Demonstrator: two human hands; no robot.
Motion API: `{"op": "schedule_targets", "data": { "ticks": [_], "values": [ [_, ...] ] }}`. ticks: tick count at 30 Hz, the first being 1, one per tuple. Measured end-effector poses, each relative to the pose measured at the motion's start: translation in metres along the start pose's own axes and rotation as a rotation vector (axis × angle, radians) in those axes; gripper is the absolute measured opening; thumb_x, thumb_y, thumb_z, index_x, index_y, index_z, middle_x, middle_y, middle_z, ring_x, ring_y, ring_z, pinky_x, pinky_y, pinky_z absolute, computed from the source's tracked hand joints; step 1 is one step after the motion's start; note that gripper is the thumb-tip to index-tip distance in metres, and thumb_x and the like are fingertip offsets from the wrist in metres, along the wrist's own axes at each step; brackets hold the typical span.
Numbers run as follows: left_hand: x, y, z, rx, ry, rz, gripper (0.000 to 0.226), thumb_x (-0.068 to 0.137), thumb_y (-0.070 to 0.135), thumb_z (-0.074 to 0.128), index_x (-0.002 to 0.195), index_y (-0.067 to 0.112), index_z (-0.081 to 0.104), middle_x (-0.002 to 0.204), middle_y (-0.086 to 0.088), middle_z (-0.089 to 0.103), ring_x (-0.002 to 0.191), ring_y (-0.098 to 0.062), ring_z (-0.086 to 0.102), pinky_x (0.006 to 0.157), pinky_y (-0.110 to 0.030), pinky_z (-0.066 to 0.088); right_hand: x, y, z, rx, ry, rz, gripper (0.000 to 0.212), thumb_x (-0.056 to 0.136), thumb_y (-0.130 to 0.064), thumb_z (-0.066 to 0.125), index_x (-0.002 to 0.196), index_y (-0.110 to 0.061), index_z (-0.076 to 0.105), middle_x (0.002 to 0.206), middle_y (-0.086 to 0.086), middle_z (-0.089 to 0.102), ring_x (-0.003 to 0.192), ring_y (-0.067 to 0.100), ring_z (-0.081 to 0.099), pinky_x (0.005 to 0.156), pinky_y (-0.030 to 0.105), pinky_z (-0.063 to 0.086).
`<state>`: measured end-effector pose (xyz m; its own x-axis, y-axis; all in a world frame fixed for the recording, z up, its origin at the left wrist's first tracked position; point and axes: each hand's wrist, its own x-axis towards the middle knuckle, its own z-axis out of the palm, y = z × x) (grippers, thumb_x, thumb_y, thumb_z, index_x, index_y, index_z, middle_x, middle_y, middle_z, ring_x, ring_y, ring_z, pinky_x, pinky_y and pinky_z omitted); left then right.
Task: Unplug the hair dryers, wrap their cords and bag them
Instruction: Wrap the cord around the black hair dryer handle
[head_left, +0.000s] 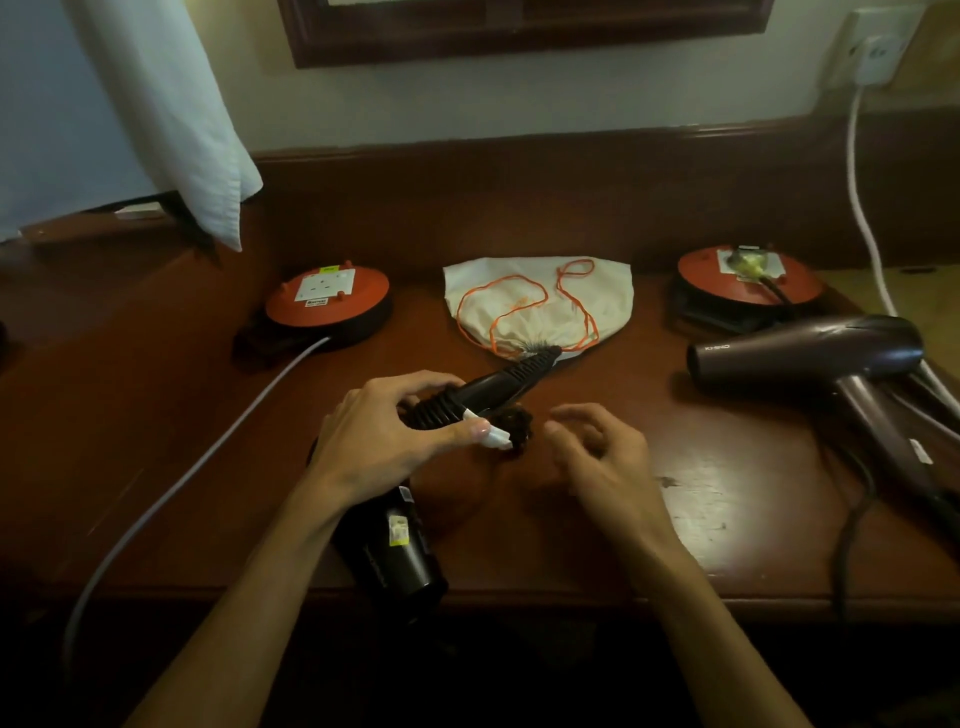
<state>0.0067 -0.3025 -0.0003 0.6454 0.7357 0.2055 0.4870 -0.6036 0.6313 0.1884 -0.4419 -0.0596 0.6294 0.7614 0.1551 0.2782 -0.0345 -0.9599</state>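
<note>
Black dryer (395, 551) gripped in L hand (384, 436), R hand (608, 452) loose beside, hands apart.

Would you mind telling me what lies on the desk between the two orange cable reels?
In the head view, a cream drawstring bag with an orange cord lies between the left reel and the right reel.

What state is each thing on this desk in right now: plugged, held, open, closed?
Black hair dryer: held by left hand.
Right hand: empty, fingers loosely curled.
Purple hair dryer: lying on its side.
Cloth bag: lying flat, mouth gathered.
Left reel: socket empty.
Right reel: plug inserted.
</note>
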Motion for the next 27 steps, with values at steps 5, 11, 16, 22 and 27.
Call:
{"op": "schedule_targets", "data": {
  "ticks": [5, 11, 16, 22, 27],
  "values": [
    [-0.006, -0.007, -0.002, -0.116, 0.029, 0.035, 0.052, 0.063, 0.084, 0.071, 0.107, 0.057, 0.070, 0.090, 0.018, 0.070, 0.089, -0.006, 0.069, 0.080, -0.046, 0.058, 0.023, -0.015, 0.003, 0.098, -0.215, 0.424, 0.054, 0.095, -0.064, 0.049, 0.121, -0.017, 0.042, 0.075, 0.016, 0.075, 0.046, 0.026, 0.064, 0.038, 0.025, 0.040],
    [-0.005, -0.011, -0.004, -0.230, 0.069, 0.034, 0.056, 0.062, 0.082, 0.074, 0.109, 0.052, 0.073, 0.090, 0.009, 0.074, 0.092, -0.017, 0.072, 0.086, -0.054, 0.057, 0.037, -0.017, 0.027, 0.208, -0.399, 0.457, 0.043, 0.097, -0.030, 0.064, 0.124, 0.001, 0.052, 0.080, 0.020, 0.075, 0.054, 0.027, 0.069, 0.040, 0.026, 0.046],
    [-0.003, -0.010, -0.004, -0.187, 0.076, 0.016, 0.049, 0.064, 0.084, 0.072, 0.106, 0.058, 0.072, 0.090, 0.019, 0.074, 0.091, -0.008, 0.071, 0.085, -0.051, 0.059, 0.030, -0.015, 0.039, 0.621, -0.247, 0.363, 0.024, 0.097, -0.009, 0.063, 0.120, -0.002, 0.062, 0.107, 0.026, 0.071, 0.075, 0.035, 0.073, 0.055, 0.032, 0.057],
    [0.001, -0.002, -0.002, -0.098, 0.063, 0.001, 0.039, 0.055, 0.092, 0.062, 0.090, 0.075, 0.063, 0.084, 0.027, 0.070, 0.090, -0.004, 0.068, 0.082, -0.041, 0.058, 0.036, -0.017, 0.023, 0.568, -0.109, 0.200, 0.035, 0.089, -0.004, 0.072, 0.120, -0.003, 0.056, 0.103, 0.021, 0.074, 0.068, 0.035, 0.072, 0.063, 0.046, 0.049],
    [0.002, 0.002, 0.000, -0.064, 0.072, -0.024, 0.033, 0.055, 0.093, 0.065, 0.084, 0.077, 0.060, 0.087, 0.025, 0.068, 0.091, -0.002, 0.065, 0.078, -0.036, 0.056, 0.036, -0.020, 0.013, 0.581, -0.102, 0.131, 0.036, 0.089, 0.002, 0.069, 0.118, 0.000, 0.048, 0.091, 0.020, 0.075, 0.061, 0.026, 0.069, 0.044, 0.027, 0.041]
  ]
}}
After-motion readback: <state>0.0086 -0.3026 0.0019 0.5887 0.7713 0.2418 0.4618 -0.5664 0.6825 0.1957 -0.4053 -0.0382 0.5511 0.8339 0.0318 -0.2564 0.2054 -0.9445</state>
